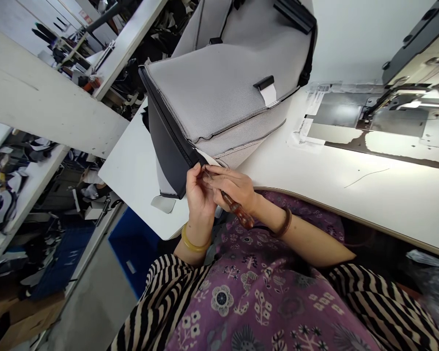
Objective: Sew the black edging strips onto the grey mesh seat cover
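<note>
As I watch from afar through the head camera, the left hand (199,192) is pinched narrow on the black-bound corner of a grey mesh backpack (219,83), and the right hand (236,187) is curled firmly around a pointed hand tool (236,210) with a mottled red-brown handle, its tip just beside that corner; I cannot tell whether it is an awl or a seam ripper. The backpack rests on a white sewing table (351,195), near the table's edge and close to the person's body. I judge it light and soft, with padding that gives under pressure and mesh that may creep beneath the fingers, so I would take hold along the stiffer black binding rather than the middle of the panel. A sewing machine (398,107) stands farther along the table, while a blue bin (133,248) sits lower down beside white shelving (47,102) crowded with dark and pale pieces
</note>
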A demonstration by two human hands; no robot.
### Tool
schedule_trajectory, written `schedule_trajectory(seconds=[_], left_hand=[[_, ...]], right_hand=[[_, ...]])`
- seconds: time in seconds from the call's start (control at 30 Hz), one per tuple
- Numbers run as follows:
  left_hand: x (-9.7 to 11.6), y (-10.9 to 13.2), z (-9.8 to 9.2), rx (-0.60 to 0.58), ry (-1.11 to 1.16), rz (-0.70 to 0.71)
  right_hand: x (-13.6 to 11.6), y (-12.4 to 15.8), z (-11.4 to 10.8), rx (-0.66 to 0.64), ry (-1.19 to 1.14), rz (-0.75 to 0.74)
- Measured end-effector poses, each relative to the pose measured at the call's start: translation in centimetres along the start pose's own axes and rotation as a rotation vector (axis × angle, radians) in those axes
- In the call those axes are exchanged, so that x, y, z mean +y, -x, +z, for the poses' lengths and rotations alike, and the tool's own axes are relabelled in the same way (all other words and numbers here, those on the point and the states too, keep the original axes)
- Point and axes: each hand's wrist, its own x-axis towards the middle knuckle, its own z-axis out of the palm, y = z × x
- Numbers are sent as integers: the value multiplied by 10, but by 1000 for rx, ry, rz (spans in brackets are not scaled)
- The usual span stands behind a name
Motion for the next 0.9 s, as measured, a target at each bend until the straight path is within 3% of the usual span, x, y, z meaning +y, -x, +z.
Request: schedule_trajectory(seconds=[0.13,0.23,0.33,0.47,0.7,0.9], left_hand=[[0,6,7,57,209,-106],[-1,11,13,74,207,-152],[-5,15,17,8,185,-182],[-13,21,24,-72,125,-166],[-16,32,36,-68,174,-253],[-19,31,35,-40,127,-214]], right_hand=[[-2,2,-5,1,-11,-26],[-5,0,-12,13,-4,-34],[-10,-5,-20,61,-35,-13],[-14,-8,-30,145,-55,94],[-21,-3,-32,229,-114,301],[-30,-4,-32,325,-184,494]])
